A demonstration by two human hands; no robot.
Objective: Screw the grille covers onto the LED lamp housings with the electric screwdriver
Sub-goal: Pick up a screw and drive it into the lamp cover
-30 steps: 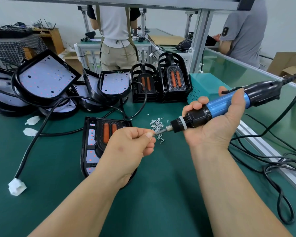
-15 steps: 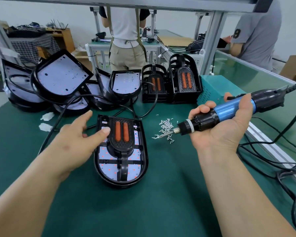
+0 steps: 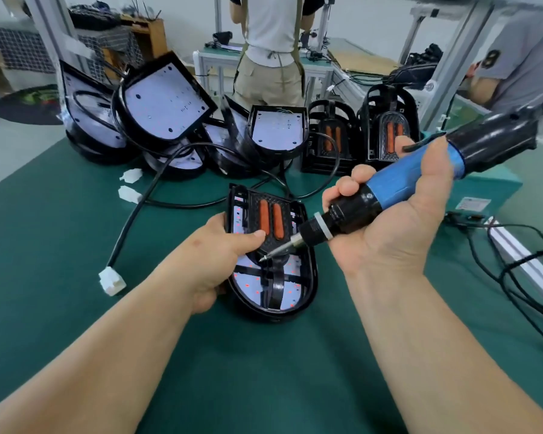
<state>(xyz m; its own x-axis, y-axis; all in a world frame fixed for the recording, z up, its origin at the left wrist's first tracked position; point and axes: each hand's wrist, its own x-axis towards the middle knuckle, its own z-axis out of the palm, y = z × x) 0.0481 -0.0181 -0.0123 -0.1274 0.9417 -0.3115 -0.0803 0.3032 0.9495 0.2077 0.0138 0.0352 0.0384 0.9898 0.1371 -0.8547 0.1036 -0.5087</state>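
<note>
1. A black housing [image 3: 276, 317] lies flat on the green mat [image 3: 76, 230], in the middle of the view, rounded end toward the person.
2. A grille [image 3: 271, 198] with two orange slots sits on the housing. Its ribs run across the white LED board dotted with red.
3. The left hand [image 3: 213, 261] grips the housing's left edge. The thumb [image 3: 251, 238] presses on the grille beside the left orange slot, and the other fingers curl under the rim.
4. The right hand [image 3: 395, 220] is wrapped round the screwdriver [image 3: 402, 186], palm up, fingers closed over its black collar and blue body.
5. The screwdriver slants down to the left. Its bit [image 3: 279, 250] ends over the grille, just below the left thumb. Whether the tip touches the grille cannot be told.
6. A black cable [image 3: 132, 220] runs across the mat left of the housing to a white connector [image 3: 112, 280].
7. Open housings [image 3: 166, 101] are piled at the far left of the mat, white boards showing, with two more white connectors [image 3: 129, 184] near them.
8. Two stacks of grilled lamps [image 3: 386, 136] stand behind the screwdriver.
9. A teal box [image 3: 489, 189] sits at the right, with loose cables [image 3: 514, 277] beside it.
10. Two people [image 3: 270, 42] stand at benches beyond.
</note>
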